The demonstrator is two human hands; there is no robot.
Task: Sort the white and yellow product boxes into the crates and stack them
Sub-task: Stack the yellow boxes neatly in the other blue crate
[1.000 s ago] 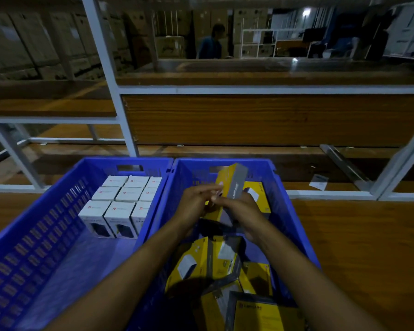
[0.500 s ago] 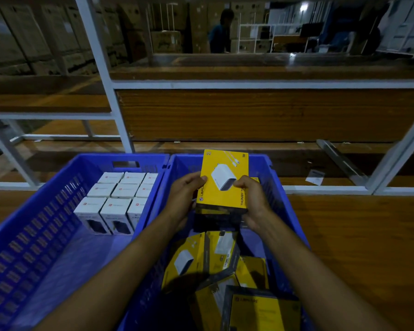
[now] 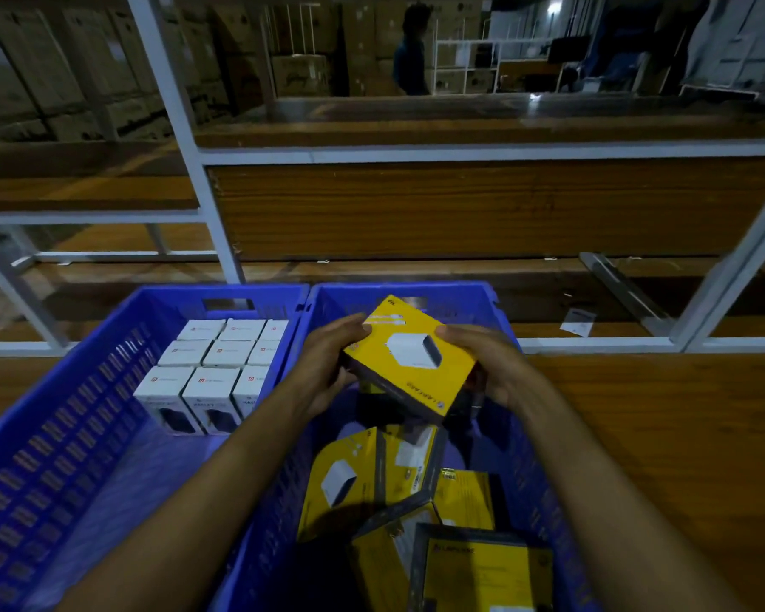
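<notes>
I hold a yellow product box face up and turned askew over the far part of the right blue crate. My left hand grips its left edge and my right hand grips its right edge. Below it in the same crate lie several yellow boxes in a loose jumble. The left blue crate holds several white boxes stood upright in neat rows at its far end.
Both crates rest on a wooden table against a white metal shelf frame. A small paper slip lies beyond the table at the right. A person stands far behind among stacked cartons.
The yellow box was edge-up a second ago, then turned face up; now it has twisted clockwise and tilted flatter, still held by both hands over the right crate.
</notes>
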